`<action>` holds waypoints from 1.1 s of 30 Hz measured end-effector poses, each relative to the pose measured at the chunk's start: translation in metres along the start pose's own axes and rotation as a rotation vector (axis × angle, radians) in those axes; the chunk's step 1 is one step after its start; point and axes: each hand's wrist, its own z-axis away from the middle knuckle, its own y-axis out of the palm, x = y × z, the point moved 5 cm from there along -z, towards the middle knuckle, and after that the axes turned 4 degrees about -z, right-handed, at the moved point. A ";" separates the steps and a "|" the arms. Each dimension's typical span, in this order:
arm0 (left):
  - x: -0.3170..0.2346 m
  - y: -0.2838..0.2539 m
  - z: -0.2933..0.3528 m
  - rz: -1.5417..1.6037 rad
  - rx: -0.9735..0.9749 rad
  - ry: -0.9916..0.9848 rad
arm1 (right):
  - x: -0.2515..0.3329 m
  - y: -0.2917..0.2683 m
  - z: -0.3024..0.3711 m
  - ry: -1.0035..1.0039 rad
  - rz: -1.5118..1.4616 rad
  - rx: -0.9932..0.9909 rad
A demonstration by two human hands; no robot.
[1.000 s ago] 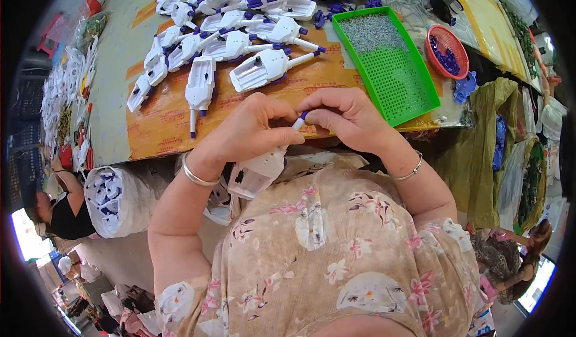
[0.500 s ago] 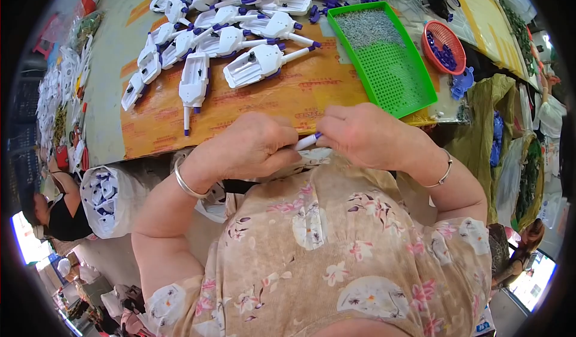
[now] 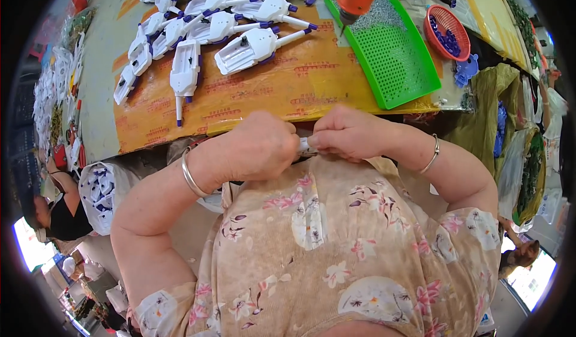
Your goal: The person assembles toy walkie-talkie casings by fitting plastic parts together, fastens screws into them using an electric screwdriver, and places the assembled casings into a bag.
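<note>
The left hand (image 3: pixel 255 148) is curled shut around one end of a small white part (image 3: pixel 304 144) — only a sliver shows between the fists. Its long axis runs left to right, straight into the right hand (image 3: pixel 351 134), whose grip pinches the other end. Both hands sit just below the near edge of the counter (image 3: pixel 270 91), against the floral dress (image 3: pixel 336 241) — open room lies only downward.

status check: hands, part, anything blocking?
Left hand and right hand both closed on one small white part, held close to the body. Part mostly hidden by fingers. Nothing blocking; white-and-purple toy pieces and green tray lie beyond.
</note>
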 end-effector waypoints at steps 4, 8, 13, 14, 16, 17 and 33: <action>0.000 -0.012 0.000 -0.027 -0.009 0.025 | 0.010 0.015 0.007 -0.775 0.694 -0.305; 0.002 -0.008 0.001 -0.025 -0.046 0.062 | 0.003 0.018 0.009 -0.869 0.768 -0.370; 0.006 -0.012 -0.002 -0.061 -0.072 0.013 | -0.010 0.005 -0.006 -0.494 0.117 -0.213; 0.007 -0.011 -0.001 -0.061 -0.071 0.013 | -0.016 0.005 -0.008 -0.362 -0.089 -0.149; 0.014 -0.013 0.002 0.104 -0.117 -0.040 | -0.021 0.001 -0.011 -0.218 -0.268 -0.110; 0.017 -0.014 0.003 0.100 -0.117 -0.039 | -0.028 0.001 -0.012 -0.070 -0.445 -0.066; 0.042 -0.011 0.012 1.137 0.112 -0.346 | 0.006 -0.007 -0.014 -0.630 -0.458 -0.288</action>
